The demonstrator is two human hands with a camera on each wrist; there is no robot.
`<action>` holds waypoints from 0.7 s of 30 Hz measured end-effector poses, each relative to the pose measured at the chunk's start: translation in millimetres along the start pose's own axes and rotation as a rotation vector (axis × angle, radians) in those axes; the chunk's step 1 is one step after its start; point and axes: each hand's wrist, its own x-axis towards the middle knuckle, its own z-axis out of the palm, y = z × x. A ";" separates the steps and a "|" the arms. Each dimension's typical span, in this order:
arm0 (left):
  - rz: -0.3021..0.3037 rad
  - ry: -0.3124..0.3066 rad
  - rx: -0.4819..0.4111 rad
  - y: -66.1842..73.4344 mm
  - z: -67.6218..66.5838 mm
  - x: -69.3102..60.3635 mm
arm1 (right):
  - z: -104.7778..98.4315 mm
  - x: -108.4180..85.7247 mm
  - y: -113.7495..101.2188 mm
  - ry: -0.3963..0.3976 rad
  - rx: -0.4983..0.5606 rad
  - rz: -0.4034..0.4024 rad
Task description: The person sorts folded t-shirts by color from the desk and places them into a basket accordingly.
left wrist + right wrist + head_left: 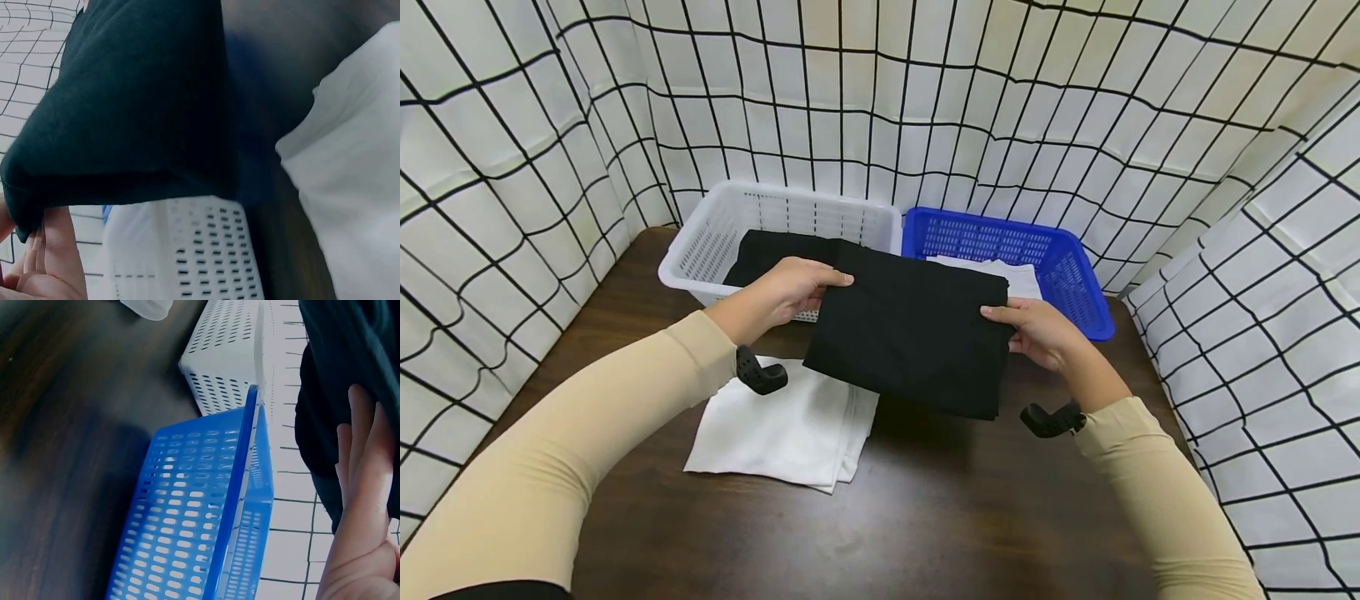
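Observation:
A folded black cloth [917, 333] is held up above the table between both hands. My left hand [793, 287] pinches its upper left corner, thumb on top and fingers underneath. At the right edge my right hand [1033, 329] grips it the same way; in the right wrist view the fingers [369, 462] lie beneath the dark fabric. Below and to the left, a folded white cloth [767, 425] lies on the table, partly covered by the black one. Another black cloth [782, 244] is inside the white basket [700, 250], behind my left hand.
A blue basket [1090, 287] stands at the back right, beside the white one, with white cloth [992, 268] in it. Both are on the dark wooden table [850, 542]. Black wire grid panels [925, 92] backed by white sheeting enclose the back and sides.

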 end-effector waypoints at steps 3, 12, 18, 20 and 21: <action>0.001 -0.003 0.008 5.4 -6.2 -0.3 | 2.6 6.5 -3.2 -0.002 0.004 0.006; 0.071 -0.069 0.004 27.3 -29.1 6.1 | 10.1 27.6 -19.5 0.022 0.114 0.015; 0.049 -0.024 0.025 30.8 -38.1 16.3 | 14.1 40.1 -30.2 0.031 0.167 0.007; 0.055 -0.020 0.031 31.8 -40.2 17.9 | 14.3 43.6 -32.3 0.031 0.187 0.013; 0.060 -0.015 0.035 32.2 -41.1 18.6 | 14.4 45.2 -33.1 0.029 0.194 0.015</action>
